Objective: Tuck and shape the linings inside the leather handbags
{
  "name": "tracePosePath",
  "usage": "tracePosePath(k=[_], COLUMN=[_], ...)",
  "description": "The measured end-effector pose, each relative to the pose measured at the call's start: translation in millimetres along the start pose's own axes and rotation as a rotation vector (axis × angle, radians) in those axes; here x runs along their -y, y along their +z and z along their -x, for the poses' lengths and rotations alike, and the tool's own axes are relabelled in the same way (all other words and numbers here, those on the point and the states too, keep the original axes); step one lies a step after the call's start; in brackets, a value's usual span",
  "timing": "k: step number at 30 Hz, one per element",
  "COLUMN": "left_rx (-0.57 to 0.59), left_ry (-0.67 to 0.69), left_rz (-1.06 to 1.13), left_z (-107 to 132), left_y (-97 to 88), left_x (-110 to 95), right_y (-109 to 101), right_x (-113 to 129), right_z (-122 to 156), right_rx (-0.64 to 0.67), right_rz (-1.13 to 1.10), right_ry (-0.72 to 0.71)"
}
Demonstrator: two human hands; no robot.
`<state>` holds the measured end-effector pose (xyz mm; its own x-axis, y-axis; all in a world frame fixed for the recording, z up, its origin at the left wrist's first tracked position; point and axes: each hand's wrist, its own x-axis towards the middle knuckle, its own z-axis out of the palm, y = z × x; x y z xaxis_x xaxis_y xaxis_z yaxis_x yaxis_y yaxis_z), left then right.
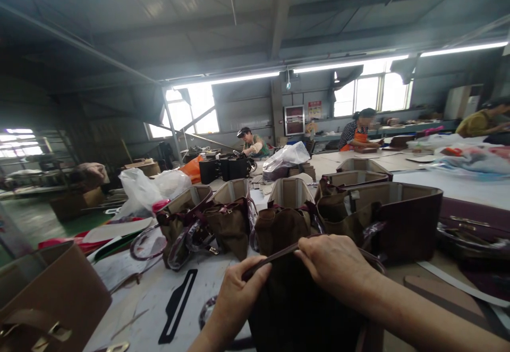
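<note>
A dark brown handbag (303,304) stands upright at the table's near edge, right in front of me. My left hand (243,291) pinches the left end of its top rim between thumb and fingers. Further right along that same rim, my right hand (330,259) grips the edge, thumb on the near side. Much of the bag's front lies in shadow, and its inside is hidden. Just beyond it stands another bag with an olive-brown lining (281,224), its beige-walled body open at the top. A flat black slotted piece (177,307) lies left of my left hand.
Several part-built bags (229,219) with plastic-wrapped handles stand in a row across the table. A tan bag (56,293) is at the near left, a wide maroon one (406,219) at the right. White plastic bags (143,187) lie behind. Co-workers (356,131) sit further back.
</note>
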<state>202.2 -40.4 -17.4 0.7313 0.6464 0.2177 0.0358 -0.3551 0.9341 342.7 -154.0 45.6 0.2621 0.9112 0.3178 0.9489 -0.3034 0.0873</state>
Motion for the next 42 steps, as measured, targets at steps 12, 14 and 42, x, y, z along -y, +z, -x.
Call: tracePosePath(k=[12,14,42], left_rx=[-0.005,0.005,0.183], left_ry=[-0.054,-0.068,-0.26], left_rz=[0.002,0.029,0.324], left_z=[3.4,3.5,-4.6], left_y=[2.7,3.4,-6.3], left_x=[-6.0,-6.9,-13.3], right_y=[3.2,2.8,7.3], right_x=[-2.5,-2.3,-10.5], right_z=[0.3,0.5,-7.3], right_rx=[0.012,0.018,0.097], right_rz=[-0.006,-0.005,-0.125], right_ry=[0.031,0.038,0.078])
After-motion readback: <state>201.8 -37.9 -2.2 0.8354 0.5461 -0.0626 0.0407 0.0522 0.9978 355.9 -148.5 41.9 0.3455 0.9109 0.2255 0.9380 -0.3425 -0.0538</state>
